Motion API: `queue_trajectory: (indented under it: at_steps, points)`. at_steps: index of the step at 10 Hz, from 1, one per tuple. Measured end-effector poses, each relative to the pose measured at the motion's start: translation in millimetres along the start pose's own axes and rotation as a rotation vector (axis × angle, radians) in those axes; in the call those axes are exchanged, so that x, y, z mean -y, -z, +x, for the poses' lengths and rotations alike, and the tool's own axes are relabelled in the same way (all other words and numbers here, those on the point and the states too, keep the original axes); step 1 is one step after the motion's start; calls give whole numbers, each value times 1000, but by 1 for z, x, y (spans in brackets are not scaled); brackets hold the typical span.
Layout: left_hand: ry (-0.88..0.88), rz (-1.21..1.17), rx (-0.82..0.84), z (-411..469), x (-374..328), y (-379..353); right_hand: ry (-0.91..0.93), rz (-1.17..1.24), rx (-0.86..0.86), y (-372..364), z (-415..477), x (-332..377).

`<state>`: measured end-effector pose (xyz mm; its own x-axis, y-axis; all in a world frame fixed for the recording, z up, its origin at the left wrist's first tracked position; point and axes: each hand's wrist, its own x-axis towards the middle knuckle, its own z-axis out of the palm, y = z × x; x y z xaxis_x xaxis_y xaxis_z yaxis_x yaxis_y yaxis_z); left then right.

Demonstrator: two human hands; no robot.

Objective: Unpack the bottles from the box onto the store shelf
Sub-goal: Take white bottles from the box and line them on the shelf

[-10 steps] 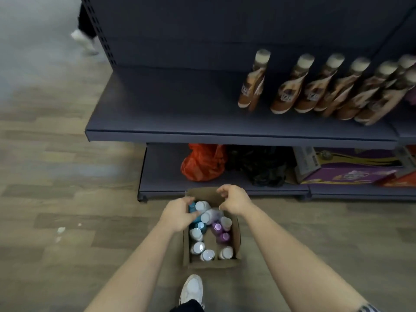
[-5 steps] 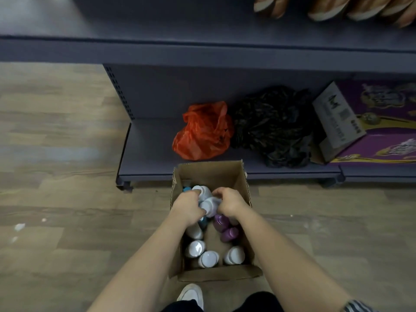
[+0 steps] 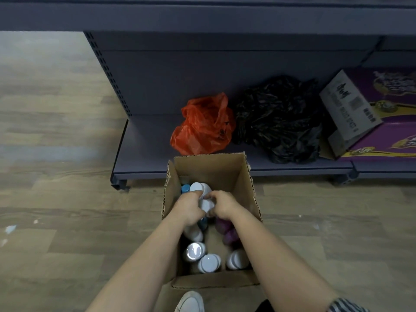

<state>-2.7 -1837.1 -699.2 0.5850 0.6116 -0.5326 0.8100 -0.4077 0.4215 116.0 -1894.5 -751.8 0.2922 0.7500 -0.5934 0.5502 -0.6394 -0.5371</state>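
- The cardboard box (image 3: 209,170) stood open on the wood floor (image 3: 56,199), just in front of the bottom shelf (image 3: 144,152).
- The left hand (image 3: 188,209) and the right hand (image 3: 224,204) were both inside the box, side by side, toward its far end.
- Fingers of both hands were curled round a white bottle (image 3: 206,205) between them, gripping it from either side.
- Other bottles lay in the box: white-capped bottles (image 3: 208,263) at the near end, purple bottles (image 3: 228,233) on the right, a blue cap (image 3: 185,188) at far left.
- On the shelf, left to right: orange bag (image 3: 202,127), black bag (image 3: 279,118), purple carton (image 3: 382,136).
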Motion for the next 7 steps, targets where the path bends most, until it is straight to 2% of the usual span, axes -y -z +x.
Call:
queue_trajectory:
  at_steps: [3,4,5,7]
  points:
    - [-90,8,0,5,7,-5,54,-99,-96,-23,7,0]
    - [-54,-41,-5,7,7,-4,28,-14,-171,-23,9,-2]
    - [1,-131,7,5,5,1,-44,2,-175,8,-10,10]
    - [28,-181,40,-27,-17,42,-42,141,-227,69,-46,43]
